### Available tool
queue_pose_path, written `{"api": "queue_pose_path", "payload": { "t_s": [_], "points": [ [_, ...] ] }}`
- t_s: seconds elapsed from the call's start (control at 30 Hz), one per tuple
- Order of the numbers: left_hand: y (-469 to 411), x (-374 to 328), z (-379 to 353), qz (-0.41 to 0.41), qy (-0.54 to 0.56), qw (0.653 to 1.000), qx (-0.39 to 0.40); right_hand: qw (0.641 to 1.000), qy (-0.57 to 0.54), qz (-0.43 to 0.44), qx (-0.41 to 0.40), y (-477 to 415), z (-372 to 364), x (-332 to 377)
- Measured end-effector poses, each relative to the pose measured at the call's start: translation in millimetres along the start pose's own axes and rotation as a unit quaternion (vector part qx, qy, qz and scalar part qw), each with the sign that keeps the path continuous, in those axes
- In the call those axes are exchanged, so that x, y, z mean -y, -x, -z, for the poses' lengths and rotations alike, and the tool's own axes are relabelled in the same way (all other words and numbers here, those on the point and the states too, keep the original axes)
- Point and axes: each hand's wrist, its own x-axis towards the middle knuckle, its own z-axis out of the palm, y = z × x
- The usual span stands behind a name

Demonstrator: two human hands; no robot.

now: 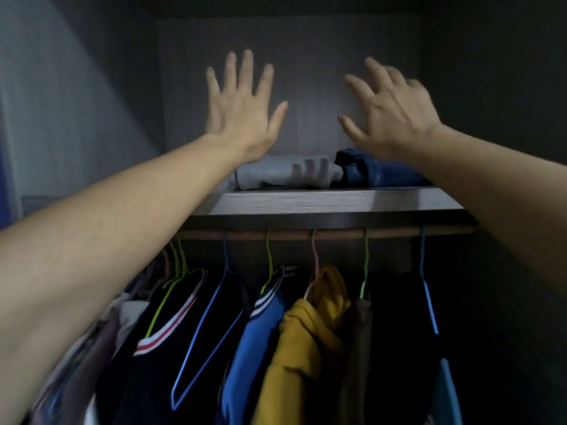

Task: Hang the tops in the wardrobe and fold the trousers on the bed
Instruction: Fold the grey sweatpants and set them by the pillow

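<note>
Both arms reach up into the wardrobe. My left hand (241, 108) is spread flat with straight fingers, above folded grey trousers (285, 176) on the upper shelf (337, 202). My right hand (389, 115) hovers with fingers spread and slightly bent above folded dark blue trousers (380, 173) beside the grey pair; it is a little blurred. Neither hand holds anything. Below the shelf, tops hang on the wooden rail (306, 234): a black top with red and white trim (159, 342), a blue top (260, 332), a yellow hoodie (310, 332) and dark garments.
Wire hangers in green, blue and pink hook over the rail; an empty blue hanger (202, 342) hangs between the black and blue tops. The wardrobe's back panel (306, 56) rises behind my hands. Dark side walls close in left and right.
</note>
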Motion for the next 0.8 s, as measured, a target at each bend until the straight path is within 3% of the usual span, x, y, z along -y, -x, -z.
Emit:
{"api": "queue_pose_path", "payload": {
  "t_s": [0.23, 0.5, 0.63, 0.8],
  "points": [
    [33.0, -28.3, 64.8, 0.015, 0.011, 1.000, -0.007, 0.999, -0.012, -0.030, -0.024, 55.0, 54.3, -22.6],
    [103.3, -47.5, 146.6, -0.005, 0.128, 0.991, -0.030, 0.998, 0.035, -0.059, 0.000, 163.3, 166.0, -36.1],
    [181.8, -62.8, 169.5, -0.047, 0.207, 0.976, -0.049, 0.993, 0.056, -0.098, 0.042, 248.8, 222.7, -27.3],
    [266.9, -123.6, 212.3, -0.084, 0.311, 0.947, 0.001, 0.969, 0.145, -0.112, 0.166, 348.8, 313.6, -36.3]
  ]
}}
